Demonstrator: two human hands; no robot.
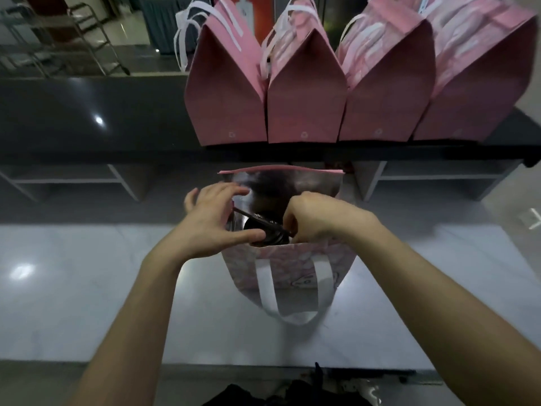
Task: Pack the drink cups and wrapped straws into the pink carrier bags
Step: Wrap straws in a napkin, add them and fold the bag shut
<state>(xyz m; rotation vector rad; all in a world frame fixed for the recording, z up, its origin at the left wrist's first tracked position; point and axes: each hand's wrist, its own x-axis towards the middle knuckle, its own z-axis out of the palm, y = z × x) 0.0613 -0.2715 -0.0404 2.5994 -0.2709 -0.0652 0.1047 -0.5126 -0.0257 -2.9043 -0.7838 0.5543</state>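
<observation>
An open pink carrier bag (292, 268) with white handles stands on the grey counter in front of me. Inside it a dark drink cup (263, 230) shows its lid. A thin dark wrapped straw (257, 219) lies slanted across the cup's top. My left hand (213, 221) rests on the bag's left rim, fingers spread, thumb against the cup's edge. My right hand (316, 221) reaches into the bag from the right, fingers pinched on the straw's right end. The bag's silver lining hides the cup's lower part.
Several closed pink bags (304, 106) with white handles stand in a row on the raised dark shelf (87, 118) behind. The grey counter (73, 288) spreads left and right of the open bag. Metal-framed furniture (58, 33) stands far back left.
</observation>
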